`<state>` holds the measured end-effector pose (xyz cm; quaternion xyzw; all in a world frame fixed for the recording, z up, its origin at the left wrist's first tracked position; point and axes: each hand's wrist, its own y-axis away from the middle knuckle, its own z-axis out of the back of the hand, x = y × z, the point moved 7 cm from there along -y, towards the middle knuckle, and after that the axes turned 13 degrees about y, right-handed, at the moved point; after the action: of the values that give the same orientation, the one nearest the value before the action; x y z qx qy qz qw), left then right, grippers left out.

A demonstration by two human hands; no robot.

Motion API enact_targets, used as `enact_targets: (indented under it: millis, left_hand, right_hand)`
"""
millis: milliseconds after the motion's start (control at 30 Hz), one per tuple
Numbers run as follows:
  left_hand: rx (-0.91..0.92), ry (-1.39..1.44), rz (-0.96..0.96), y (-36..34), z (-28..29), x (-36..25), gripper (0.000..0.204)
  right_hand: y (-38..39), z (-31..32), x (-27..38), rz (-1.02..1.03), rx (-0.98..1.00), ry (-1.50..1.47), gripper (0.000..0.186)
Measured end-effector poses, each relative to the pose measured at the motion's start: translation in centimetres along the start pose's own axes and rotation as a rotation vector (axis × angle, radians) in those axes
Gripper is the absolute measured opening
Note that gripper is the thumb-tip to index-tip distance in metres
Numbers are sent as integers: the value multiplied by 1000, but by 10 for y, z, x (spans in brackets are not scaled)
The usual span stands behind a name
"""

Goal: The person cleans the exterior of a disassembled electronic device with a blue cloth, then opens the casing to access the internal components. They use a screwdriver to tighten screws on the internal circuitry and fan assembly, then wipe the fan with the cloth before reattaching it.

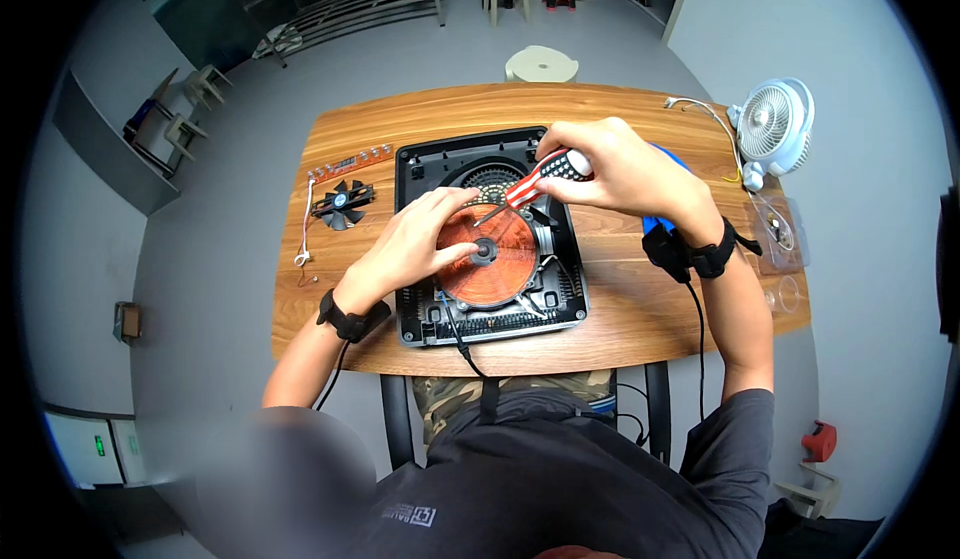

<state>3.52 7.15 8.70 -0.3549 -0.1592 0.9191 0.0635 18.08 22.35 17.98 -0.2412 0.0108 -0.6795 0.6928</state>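
An induction cooker's black bottom housing (pixel 405 299) lies open on the wooden table in front of me. Inside it sits a round copper coil (pixel 510 277) with a dark ring at its centre. My left hand (pixel 415 237) rests on the coil's left side, thumb near the centre ring and fingers spread toward the far rim. In my right hand (pixel 615 174) is a screwdriver (pixel 525 190) with a red, white and black starred handle. It slants down to the left, its tip over the coil near my left fingers. Whether the tip touches anything, I cannot tell.
Left of the housing lie a small black fan (pixel 342 205) and a narrow circuit board (pixel 350 162). A white desk fan (pixel 775 124) stands at the far right, near clear plastic containers (pixel 780 234). Something blue (pixel 657 224) lies partly behind my right wrist. A cable (pixel 462 347) crosses the near edge.
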Motion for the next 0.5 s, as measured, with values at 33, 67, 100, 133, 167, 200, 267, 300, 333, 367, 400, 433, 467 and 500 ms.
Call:
enact_targets:
  millis: [33,67,100,133,167,200,267,300,333,367,400,433,467,500]
  left_hand:
    - [78,-19,46,0,-5,8,71]
    - [109,-50,44,-1,-7,11,72]
    - [137,-78,45,-2,-12,15,73]
    - [164,-106,45,-3,-16,20,74]
    - [212,-111,54,-3,-23,25,77]
    - [230,-110,26,-6,-27,25,78]
    - [264,-109,-29,-12,-37,23,78]
    - [312,-116,-4,-14,-42,24,83]
    - [331,-142,-3,-14,-47,27,86]
    - [349,-167,-2,-12,-54,33,89]
    - [370,-194,-3,-13,-58,34,91]
    - [417,-178,41,-13,-62,38,94]
    - [420,-171,40,-14,-63,38,94]
    - [425,-163,45,-14,-63,39,95]
  right_hand:
    - [2,1,-6,-14,11,15,34]
    - [3,5,-9,-31,22,70,33]
    - [5,9,-11,-47,39,125,32]
    - [6,13,-12,-62,55,180,31]
    - [7,16,-11,-79,72,212,32]
    - [8,18,-10,-83,88,222,32]
    - [9,20,-10,-88,120,241,32]
    - [9,19,-10,-84,129,235,32]
    - [8,17,-11,-79,139,229,31]
    - [7,16,-11,-74,149,223,31]
    - [6,14,-12,-74,166,215,31]
    - [5,12,-12,-74,182,207,32]
    - [3,11,-13,-75,199,200,32]
    - [2,8,-13,-85,224,213,33]
